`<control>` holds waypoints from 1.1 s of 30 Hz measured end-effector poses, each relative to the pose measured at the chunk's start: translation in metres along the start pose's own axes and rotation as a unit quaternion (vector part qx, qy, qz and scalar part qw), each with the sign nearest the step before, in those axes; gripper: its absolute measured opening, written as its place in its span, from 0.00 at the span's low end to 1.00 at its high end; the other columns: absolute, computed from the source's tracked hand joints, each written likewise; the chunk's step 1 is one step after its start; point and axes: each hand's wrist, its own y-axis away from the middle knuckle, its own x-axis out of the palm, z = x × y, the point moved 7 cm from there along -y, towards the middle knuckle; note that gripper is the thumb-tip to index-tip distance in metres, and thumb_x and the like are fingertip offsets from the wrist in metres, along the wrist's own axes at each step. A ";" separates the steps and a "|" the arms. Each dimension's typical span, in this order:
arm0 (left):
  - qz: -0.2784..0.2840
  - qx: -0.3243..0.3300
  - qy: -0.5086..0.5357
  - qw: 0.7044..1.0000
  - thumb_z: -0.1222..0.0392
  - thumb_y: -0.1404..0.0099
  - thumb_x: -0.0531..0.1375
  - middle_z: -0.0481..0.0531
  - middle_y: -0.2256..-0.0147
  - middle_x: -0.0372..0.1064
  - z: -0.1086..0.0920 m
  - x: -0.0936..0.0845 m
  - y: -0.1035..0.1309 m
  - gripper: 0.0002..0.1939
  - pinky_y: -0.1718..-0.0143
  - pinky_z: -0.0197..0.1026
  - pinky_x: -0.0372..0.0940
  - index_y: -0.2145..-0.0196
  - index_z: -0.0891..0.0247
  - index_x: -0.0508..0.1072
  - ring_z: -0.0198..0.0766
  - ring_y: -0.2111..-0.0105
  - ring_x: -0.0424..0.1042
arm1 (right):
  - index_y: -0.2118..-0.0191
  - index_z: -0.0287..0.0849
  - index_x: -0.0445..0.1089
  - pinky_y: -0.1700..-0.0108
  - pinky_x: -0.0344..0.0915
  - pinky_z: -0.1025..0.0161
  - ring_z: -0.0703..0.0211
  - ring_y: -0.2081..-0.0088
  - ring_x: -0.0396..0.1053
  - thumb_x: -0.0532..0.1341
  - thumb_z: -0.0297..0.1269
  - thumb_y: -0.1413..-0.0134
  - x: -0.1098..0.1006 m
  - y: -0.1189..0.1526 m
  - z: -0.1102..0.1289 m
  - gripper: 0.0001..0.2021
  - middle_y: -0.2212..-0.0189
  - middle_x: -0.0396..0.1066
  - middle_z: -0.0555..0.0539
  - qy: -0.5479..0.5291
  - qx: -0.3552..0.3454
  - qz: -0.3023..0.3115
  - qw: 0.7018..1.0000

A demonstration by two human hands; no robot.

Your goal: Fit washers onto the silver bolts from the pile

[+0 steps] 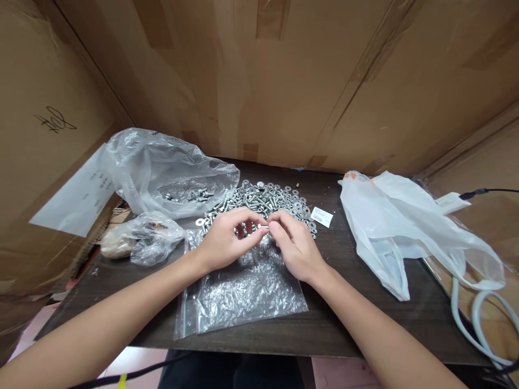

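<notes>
The left hand and the right hand meet fingertip to fingertip, both pinching a small silvery bolt between thumb and index finger. The bolt lies nearly level in the narrow gap where the two hands come together; its right end is covered by the right fingertips, so whether a washer sits on it there is hard to make out. The other fingers of the left hand curl loosely behind the bolt.

Just beyond both hands spreads a heap of loose bolts and washers, and below them a clear zip bag lies flat on the dark surface, reaching under the fingers. Beyond and to the left of the left hand, a large clear plastic bag slumps with its mouth towards the heap, more metal hardware inside it. Nearer that hand, on its left, rests a smaller knotted-looking plastic bag with something tan in it. Past the right hand's fingers, a small white label lies beside the washers, and farther right of that hand a white carrier bag hangs partly over the right edge
</notes>
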 end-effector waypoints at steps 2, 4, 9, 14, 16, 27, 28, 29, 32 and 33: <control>0.015 -0.050 0.053 0.997 0.63 0.33 0.63 0.50 0.67 0.76 0.005 0.003 0.000 0.02 0.72 0.34 0.68 0.63 0.63 0.77 0.33 0.72 0.72 | 0.64 0.42 0.64 0.71 0.56 0.65 0.63 0.75 0.60 0.55 0.41 0.33 0.000 0.000 0.004 0.09 0.75 0.63 0.52 0.010 -0.026 0.009 1.000; 0.024 -0.047 0.058 0.997 0.64 0.33 0.62 0.50 0.67 0.76 0.006 0.006 0.000 0.02 0.72 0.34 0.68 0.63 0.63 0.77 0.33 0.71 0.72 | 0.68 0.42 0.62 0.71 0.54 0.65 0.63 0.76 0.59 0.54 0.40 0.33 0.002 0.000 0.004 0.11 0.76 0.62 0.53 0.020 -0.033 0.014 0.999; 0.005 0.180 -0.137 0.974 0.66 0.31 0.61 0.52 0.63 0.77 -0.017 0.006 0.006 0.04 0.64 0.40 0.69 0.59 0.64 0.76 0.38 0.66 0.73 | 0.82 0.43 0.56 0.73 0.52 0.63 0.64 0.81 0.56 0.46 0.45 0.29 0.010 0.000 -0.014 0.28 0.85 0.57 0.52 -0.014 0.061 0.044 0.997; -0.012 0.221 -0.181 0.958 0.67 0.31 0.62 0.51 0.62 0.78 -0.022 0.004 0.009 0.05 0.62 0.40 0.69 0.57 0.63 0.75 0.38 0.65 0.74 | 0.82 0.42 0.62 0.73 0.55 0.63 0.63 0.81 0.58 0.47 0.50 0.29 0.011 0.001 -0.020 0.30 0.85 0.59 0.52 -0.058 0.122 0.055 0.989; -0.017 0.127 -0.102 0.986 0.66 0.32 0.63 0.50 0.65 0.77 -0.013 0.000 0.003 0.03 0.65 0.38 0.69 0.59 0.63 0.76 0.36 0.67 0.73 | 0.73 0.41 0.67 0.71 0.56 0.64 0.62 0.77 0.61 0.49 0.47 0.29 0.005 0.000 -0.010 0.23 0.80 0.62 0.51 -0.037 0.064 0.024 0.997; -0.010 0.239 -0.174 0.955 0.68 0.31 0.62 0.52 0.62 0.78 -0.023 0.003 0.009 0.06 0.64 0.39 0.69 0.57 0.64 0.75 0.37 0.66 0.74 | 0.83 0.45 0.51 0.78 0.49 0.64 0.66 0.83 0.50 0.45 0.59 0.31 0.028 0.005 -0.029 0.31 0.87 0.50 0.55 -0.165 0.158 0.078 0.970; -0.015 0.271 -0.207 0.940 0.67 0.31 0.62 0.52 0.61 0.79 -0.026 0.004 0.011 0.06 0.66 0.39 0.69 0.56 0.64 0.75 0.37 0.67 0.74 | 0.83 0.46 0.50 0.79 0.48 0.64 0.66 0.85 0.48 0.45 0.61 0.32 0.032 0.007 -0.032 0.32 0.88 0.49 0.55 -0.190 0.188 0.093 0.959; -0.018 0.288 -0.229 0.930 0.67 0.31 0.62 0.52 0.61 0.79 -0.028 0.004 0.012 0.07 0.67 0.39 0.68 0.55 0.63 0.75 0.37 0.68 0.74 | 0.84 0.46 0.50 0.79 0.48 0.64 0.66 0.85 0.48 0.45 0.62 0.32 0.034 0.009 -0.034 0.32 0.89 0.48 0.55 -0.198 0.204 0.104 0.953; -0.033 0.259 -0.203 0.944 0.66 0.31 0.62 0.51 0.61 0.79 -0.029 0.000 0.011 0.06 0.66 0.39 0.69 0.56 0.62 0.75 0.37 0.67 0.75 | 0.81 0.44 0.56 0.77 0.52 0.64 0.65 0.83 0.54 0.45 0.58 0.30 0.023 0.006 -0.027 0.31 0.87 0.54 0.53 -0.135 0.161 0.075 0.975; -0.034 0.216 -0.165 0.962 0.66 0.31 0.62 0.51 0.62 0.79 -0.025 -0.002 0.008 0.05 0.65 0.39 0.70 0.57 0.62 0.76 0.36 0.66 0.75 | 0.78 0.43 0.61 0.75 0.54 0.64 0.64 0.81 0.56 0.45 0.55 0.29 0.017 0.005 -0.021 0.29 0.84 0.57 0.53 -0.105 0.124 0.051 0.985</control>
